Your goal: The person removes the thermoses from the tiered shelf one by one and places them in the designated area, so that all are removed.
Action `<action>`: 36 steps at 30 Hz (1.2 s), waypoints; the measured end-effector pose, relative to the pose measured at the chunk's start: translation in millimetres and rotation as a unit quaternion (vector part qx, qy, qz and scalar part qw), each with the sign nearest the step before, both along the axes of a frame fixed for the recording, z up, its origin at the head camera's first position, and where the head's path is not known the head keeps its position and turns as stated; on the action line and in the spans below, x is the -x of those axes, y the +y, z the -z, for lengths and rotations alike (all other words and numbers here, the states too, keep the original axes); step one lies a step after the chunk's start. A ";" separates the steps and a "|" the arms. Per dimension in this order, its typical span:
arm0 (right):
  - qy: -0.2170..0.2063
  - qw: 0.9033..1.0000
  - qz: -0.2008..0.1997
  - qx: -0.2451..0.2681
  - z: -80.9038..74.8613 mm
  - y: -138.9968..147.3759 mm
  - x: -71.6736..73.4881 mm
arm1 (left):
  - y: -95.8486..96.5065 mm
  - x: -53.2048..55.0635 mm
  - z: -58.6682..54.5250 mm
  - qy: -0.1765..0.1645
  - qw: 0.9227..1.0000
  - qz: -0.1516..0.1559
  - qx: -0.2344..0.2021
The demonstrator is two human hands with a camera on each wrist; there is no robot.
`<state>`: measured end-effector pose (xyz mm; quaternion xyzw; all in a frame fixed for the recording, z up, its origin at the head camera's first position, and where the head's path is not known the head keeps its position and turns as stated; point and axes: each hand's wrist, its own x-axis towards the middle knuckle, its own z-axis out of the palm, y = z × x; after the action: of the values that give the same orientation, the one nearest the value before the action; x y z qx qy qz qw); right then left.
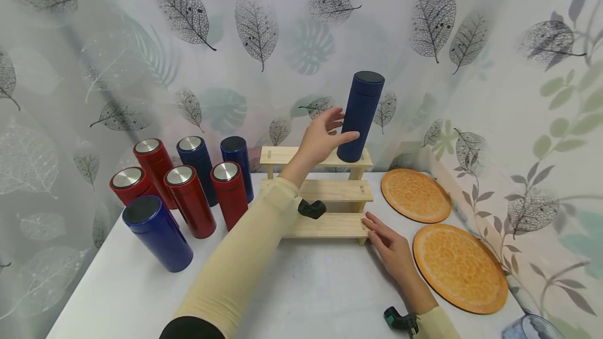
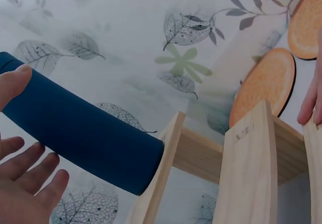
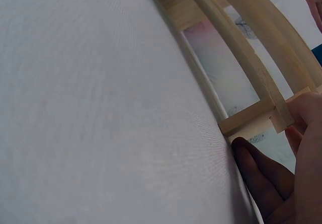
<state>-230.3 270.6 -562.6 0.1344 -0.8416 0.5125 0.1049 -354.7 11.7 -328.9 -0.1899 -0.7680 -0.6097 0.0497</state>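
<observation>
A tall navy vacuum flask (image 1: 360,116) stands upright on the right part of the top step of a wooden three-step rack (image 1: 330,225). My left hand (image 1: 325,135) is beside it, thumb across the front and fingers loosely spread; in the left wrist view, a gap shows between several fingertips and the flask (image 2: 90,128). My right hand (image 1: 388,247) is at the right end of the rack's lowest step, its extended fingers touching the board. In the right wrist view, darkened fingers (image 3: 259,171) lie low beside the rack's leg (image 3: 246,117).
At the left of the white table (image 1: 301,286) stand several red flasks (image 1: 190,203) and blue flasks (image 1: 157,234), some with silver lids. Two round orange mats (image 1: 414,195) lie right of the rack. A clear glass (image 1: 529,328) is at the lower right. Leaf-patterned curtain hangs behind.
</observation>
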 end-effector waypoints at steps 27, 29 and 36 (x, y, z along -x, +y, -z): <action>0.008 1.000 -0.008 0.003 1.6 -4.0 1.8 | 19.5 22.9 21.7 -0.029 0.999 -0.042 0.008; 0.009 1.000 -0.007 0.004 0.6 -3.6 1.5 | 21.2 24.4 24.4 -0.029 0.999 -0.039 0.011; 0.013 1.000 -0.004 0.006 -1.5 0.2 0.1 | 27.8 26.0 28.2 -0.029 0.998 -0.047 0.010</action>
<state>-230.4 270.8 -561.1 0.1443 -0.8365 0.5160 0.1147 -380.8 39.5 -357.0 -0.1366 -0.7835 -0.6038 0.0539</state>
